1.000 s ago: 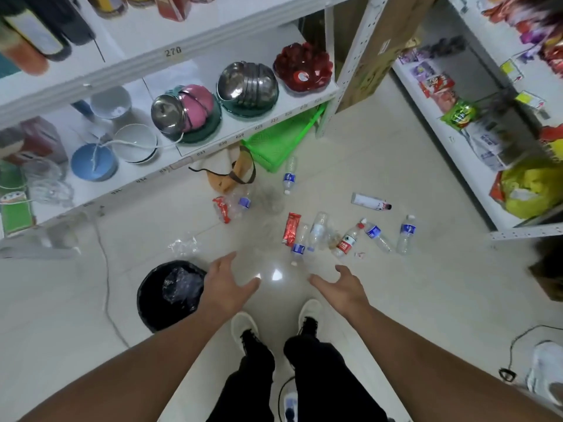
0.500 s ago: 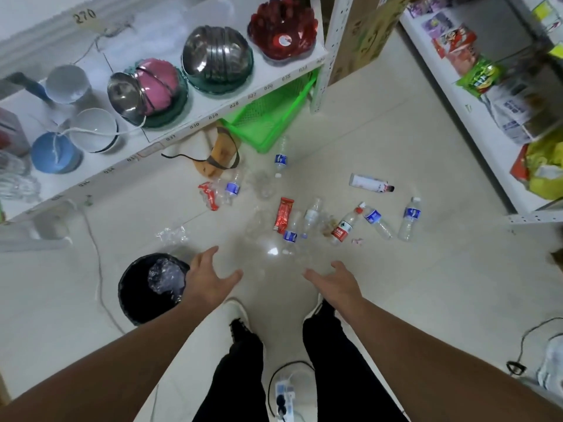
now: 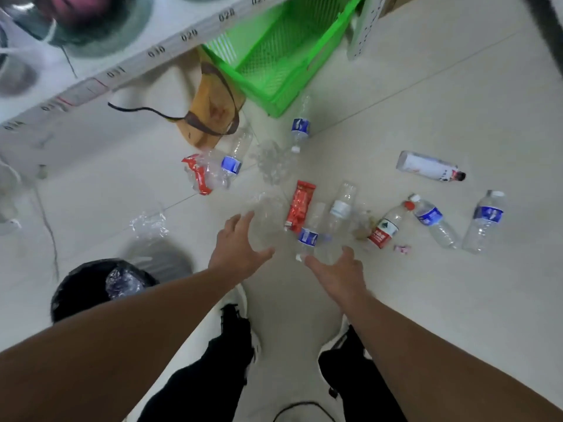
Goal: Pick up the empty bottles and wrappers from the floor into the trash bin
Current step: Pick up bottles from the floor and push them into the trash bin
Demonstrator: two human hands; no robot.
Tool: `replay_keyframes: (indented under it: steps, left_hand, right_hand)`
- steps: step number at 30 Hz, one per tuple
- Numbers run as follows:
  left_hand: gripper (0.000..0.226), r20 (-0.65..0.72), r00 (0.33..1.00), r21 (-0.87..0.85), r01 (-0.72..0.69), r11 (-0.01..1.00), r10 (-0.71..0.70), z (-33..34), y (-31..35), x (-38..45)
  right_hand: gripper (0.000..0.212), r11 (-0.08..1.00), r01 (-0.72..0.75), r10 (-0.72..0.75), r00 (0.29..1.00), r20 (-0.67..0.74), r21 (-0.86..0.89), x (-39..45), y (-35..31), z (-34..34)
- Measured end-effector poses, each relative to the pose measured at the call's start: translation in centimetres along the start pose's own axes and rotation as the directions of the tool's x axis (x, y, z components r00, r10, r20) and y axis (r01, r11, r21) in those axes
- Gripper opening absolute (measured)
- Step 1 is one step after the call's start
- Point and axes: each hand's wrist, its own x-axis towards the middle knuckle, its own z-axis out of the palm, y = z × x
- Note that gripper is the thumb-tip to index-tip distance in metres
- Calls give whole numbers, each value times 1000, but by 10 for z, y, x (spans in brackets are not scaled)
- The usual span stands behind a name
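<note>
Bin point(image 3: 76, 287) sits near left, black-lined, with crumpled clear plastic already inside. Just beyond it a clear wrapper point(image 3: 149, 222) lies flat on the pale floor point(image 3: 457, 300), easy to miss. Farther off, a red wrapper point(image 3: 196, 175) and a crushed bottle point(image 3: 231, 162) lie beside a tan bag point(image 3: 213, 111) under the shelf.

Left hand point(image 3: 239, 245) is spread wide, palm down, holding nothing, above what looks like a clear crushed bottle, though blur makes that uncertain. A red packet point(image 3: 300, 207) lies just right of it, touching a blue-label bottle point(image 3: 306, 239). Right hand point(image 3: 338, 269) is open too, empty, fingers close to that bottle's cap end.

Rightward lie a clear bottle point(image 3: 341, 205), a red-label bottle point(image 3: 385, 226), two more blue-label bottles point(image 3: 432, 220) and, far right, a white bottle point(image 3: 426, 166).

Risks: round, light bottles could roll or skid away if nudged before being gripped; a grab at the crowded middle may scatter neighbours; transparent scraps could be overlooked against the glossy tile; a toss at the bin might bounce out.
</note>
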Motion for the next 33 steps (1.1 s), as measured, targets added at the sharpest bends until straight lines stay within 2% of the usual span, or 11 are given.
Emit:
replay_keyframes:
  steps: [4,9,13,16,20,24,26,33]
  left_hand:
    - [118,8,1000,110,-12,994,11,66,-38,95]
    - [114,55,998,181,-41,983,31,143,-77,191]
    - [87,-24,995,241,-93,966,101,171,-95,222]
    - [66,-100,991,141,-79,987,93,160,-101,218]
    - [65,-139,990,32,-11,999,15,122,-102,173]
    - [67,-166,979,-76,109,991,-120,73,-91,92]
    - [69,-193,967,-136,143,980,-168,48,-79,45]
    - [70,-297,904,-362,193,912,-309,-74,-7,-134]
  right_hand:
    - [106,999,7,-5,999,-48,38,100,3,65]
    - [103,997,60,-65,989,-135,-43,202,21,131]
    - [64,993,97,-111,967,-231,-72,243,28,161]
    - [58,992,120,-123,964,-236,-30,244,22,158]
    - [56,993,121,-121,964,-238,-15,188,10,123]
    - [70,994,100,-108,976,-190,-50,98,4,73]
    - [70,994,104,-106,982,-157,-24,49,2,43]
    - [71,956,231,-246,967,-64,-183,-114,-30,-63]
